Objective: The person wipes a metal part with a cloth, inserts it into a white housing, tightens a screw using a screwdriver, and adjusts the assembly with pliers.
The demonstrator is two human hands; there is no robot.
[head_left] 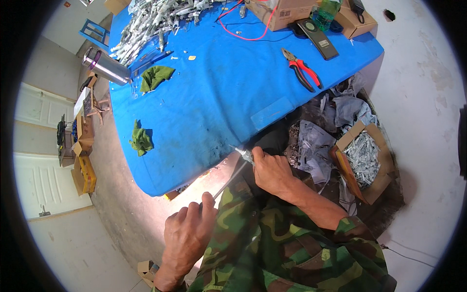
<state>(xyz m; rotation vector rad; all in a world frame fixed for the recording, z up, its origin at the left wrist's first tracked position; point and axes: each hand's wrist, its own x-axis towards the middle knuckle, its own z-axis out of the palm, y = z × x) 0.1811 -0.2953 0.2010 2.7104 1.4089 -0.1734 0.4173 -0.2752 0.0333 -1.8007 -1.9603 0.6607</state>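
My left hand [188, 234] is closed round the handle end of a tool with a long thin metal shaft [230, 181], which looks like a screwdriver; its handle is mostly hidden in my fist. The shaft slants up to the right toward my right hand [273, 171]. Pinched in my right fingers is a small grey-white part with a thin pointed end [246, 155], at the table's near edge. The shaft's tip meets or lies right beside this part; I cannot tell which. Higher on the blue-covered table [209, 92] lie pliers [302, 71] with red and black handles.
A heap of similar grey-white parts [155, 24] covers the far left of the table, beside a steel flask [108, 66]. Two green cloths [156, 78] lie left. A dark phone-like slab [318, 39] and cardboard boxes stand far right. Below right, an open carton [362, 158] holds many parts.
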